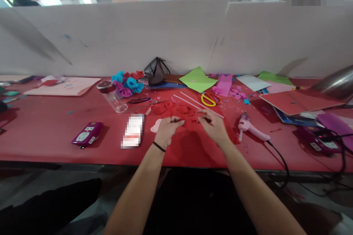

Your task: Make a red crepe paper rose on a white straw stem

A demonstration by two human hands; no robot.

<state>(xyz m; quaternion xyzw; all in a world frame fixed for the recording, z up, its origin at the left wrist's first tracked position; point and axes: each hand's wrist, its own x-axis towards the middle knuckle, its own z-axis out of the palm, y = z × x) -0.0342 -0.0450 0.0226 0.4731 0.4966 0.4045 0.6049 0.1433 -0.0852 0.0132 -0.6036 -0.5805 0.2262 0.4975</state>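
Note:
My left hand [167, 129], with a dark band at the wrist, is closed in a pinch above a red paper sheet [190, 145]. Facing it, my right hand [214, 126] also pinches, its fingers curled. A small piece of red paper shows between the fingertips of both hands; its outline blends into the red below. Just beyond lie cut red paper petals [162, 108], crumpled and overlapping. Beside my left hand is a pale pink scalloped paper shape [156, 126]. Two thin pale sticks [190, 102] slant behind my right hand, near yellow-handled scissors [208, 100].
A pink glue gun [252, 128] with its cord lies at right. Leftward are a phone [132, 131], a purple power box [87, 134] and a clear jar [112, 97]. Paper flowers [128, 84], a dark pouch [156, 71] and green paper [197, 79] stand before a white partition [110, 36].

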